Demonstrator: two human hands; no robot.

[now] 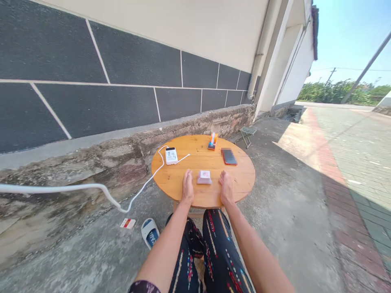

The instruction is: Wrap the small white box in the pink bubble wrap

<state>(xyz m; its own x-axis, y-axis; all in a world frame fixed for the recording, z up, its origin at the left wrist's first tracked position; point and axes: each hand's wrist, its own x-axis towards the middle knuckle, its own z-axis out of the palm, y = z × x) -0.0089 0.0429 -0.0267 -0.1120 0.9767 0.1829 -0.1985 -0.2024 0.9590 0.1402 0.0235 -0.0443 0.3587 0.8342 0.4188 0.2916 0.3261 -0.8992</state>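
Note:
A small pinkish, translucent packet with a white label [204,177] lies near the front middle of the round wooden table [201,199]. My left hand [187,186] rests on its edge just left of the packet, fingers stretched forward, holding nothing. To the packet's right is my right hand [226,187], also on edge, its fingers extended and slightly curved, with nothing in it. Neither hand touches the packet; a gap shows on both sides.
On the table stand a white device [171,156] with a cable at the back left, an orange tape dispenser [213,141] at the back, and a dark phone-like item [229,156] at the right. A folding stool [247,132] stands behind, near the wall [122,106].

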